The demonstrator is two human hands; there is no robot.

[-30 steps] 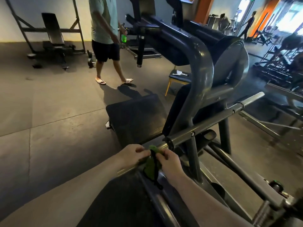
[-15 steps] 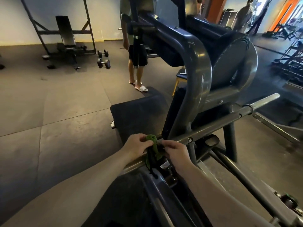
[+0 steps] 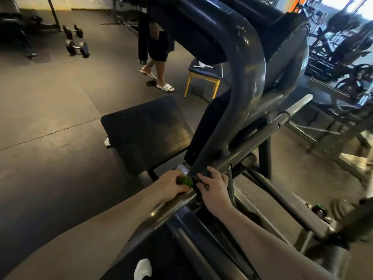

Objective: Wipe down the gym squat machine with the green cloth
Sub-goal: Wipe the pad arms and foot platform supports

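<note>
No text, label, brand, number or sign can be read anywhere here. The small white mark on the dark padded seat of the yellow-legged stool [image 3: 210, 72] is too blurred to tell whether it is lettering. The dark grey curved steel frame of the squat machine [image 3: 248, 77] bears only glare and scuffs.

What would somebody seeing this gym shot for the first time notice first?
Probably the big dark curved arm of the squat machine, filling the upper middle. Next, low centre, the left hand gripping a bright green cloth on the bar, with the right hand beside it. Behind, a person in white slippers is near a yellow-legged chair.
</note>
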